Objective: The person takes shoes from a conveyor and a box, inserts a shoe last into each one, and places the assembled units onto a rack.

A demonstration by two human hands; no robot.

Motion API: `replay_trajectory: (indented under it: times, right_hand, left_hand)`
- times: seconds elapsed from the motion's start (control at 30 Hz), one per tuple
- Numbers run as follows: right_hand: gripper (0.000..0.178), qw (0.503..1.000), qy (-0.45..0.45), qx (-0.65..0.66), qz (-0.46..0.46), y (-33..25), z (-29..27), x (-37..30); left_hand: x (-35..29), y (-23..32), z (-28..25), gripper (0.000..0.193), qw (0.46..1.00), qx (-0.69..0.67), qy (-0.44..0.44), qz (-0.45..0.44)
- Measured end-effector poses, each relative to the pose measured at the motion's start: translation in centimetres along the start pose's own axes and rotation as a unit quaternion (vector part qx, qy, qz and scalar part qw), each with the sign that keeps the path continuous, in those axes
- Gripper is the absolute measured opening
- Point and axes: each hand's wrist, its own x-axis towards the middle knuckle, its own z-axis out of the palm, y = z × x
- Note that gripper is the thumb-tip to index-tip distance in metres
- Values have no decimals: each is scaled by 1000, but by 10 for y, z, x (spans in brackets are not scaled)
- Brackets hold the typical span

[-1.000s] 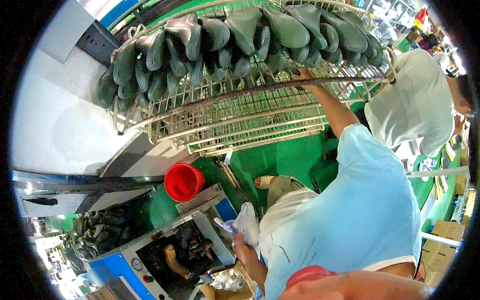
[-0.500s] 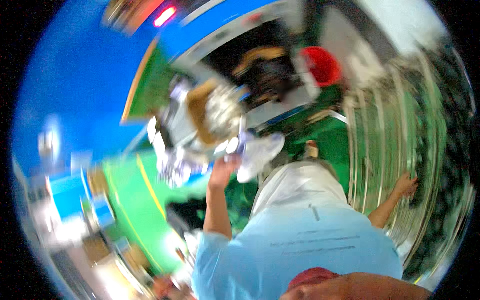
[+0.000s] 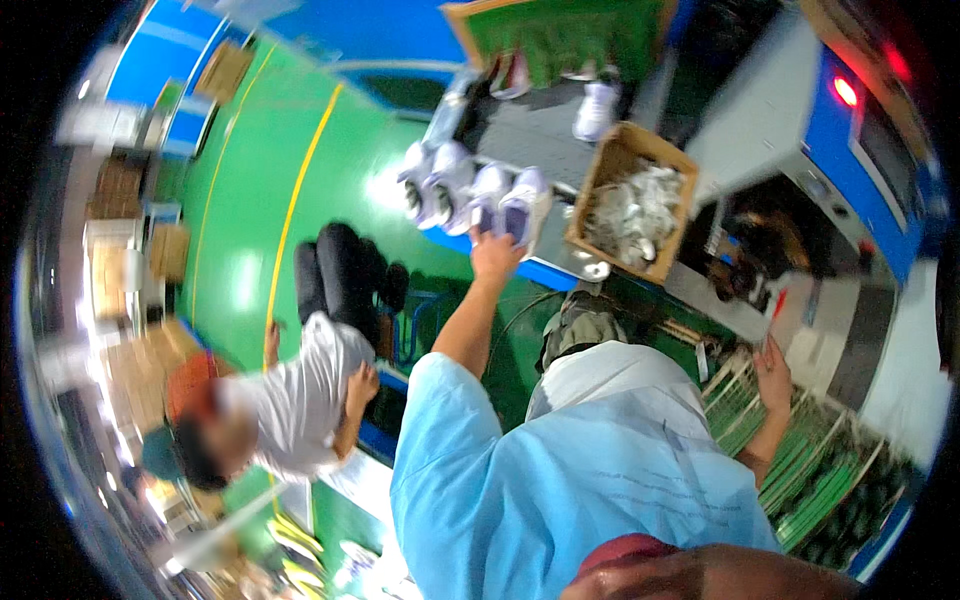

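Note:
My left hand (image 3: 497, 256) reaches to the near end of a grey conveyor (image 3: 530, 135), its fingers closed at the heels of two white shoes with purple-grey linings, a left-hand shoe (image 3: 487, 190) and a right-hand shoe (image 3: 530, 190). Just left of them stand two more white shoes (image 3: 437, 185). Farther up the belt sits another white shoe (image 3: 597, 108). My right hand (image 3: 772, 375) is raised over a rack of pale bars (image 3: 800, 450), its fingers stretched out. A thin red thing (image 3: 779, 303) shows past its fingertips; I cannot tell whether they touch.
A cardboard box (image 3: 580, 222) of crumpled white pieces stands right of the shoes. Beyond the belt, a green curtain (image 3: 570, 45) hangs. A blue-and-white machine (image 3: 800, 140) with a red light is at right. At left, a person in a grey shirt (image 3: 310, 385) sits near yellow floor lines.
My view has swung round, and the picture is sharper. My left hand is now at the two white shoes on the belt end. My right hand has risen from beside the rack.

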Motion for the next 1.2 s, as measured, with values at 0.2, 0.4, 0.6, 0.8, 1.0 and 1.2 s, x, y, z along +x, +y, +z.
replay_trajectory:
  times: [0.2, 0.4, 0.6, 0.8, 1.0, 1.2]
  right_hand:
    - [60, 989, -80, -119, -29, -36, -3, 42]
    - [59, 971, -126, -160, -123, -121, 1, 73]
    - [58, 936, -176, -225, -204, -135, 21, 83]
    - [58, 874, -273, -298, -271, -147, 45, 72]
    - [54, 885, -209, -256, -329, -162, 39, 60]
    - [26, 796, 96, 8, -597, -187, -23, 80]
  left_hand:
    - [-91, -16, -9, 39, 978, -178, 104, -19]
    - [-303, -71, -20, 39, 961, -224, 61, -151]
    - [-558, -114, 18, 59, 841, -214, 93, -488]
    - [-803, -138, 16, 37, 517, 123, 134, -836]
    - [-704, -104, 72, 37, 540, -9, 361, -760]
    - [-355, -11, 79, 27, 752, -337, 274, -497]
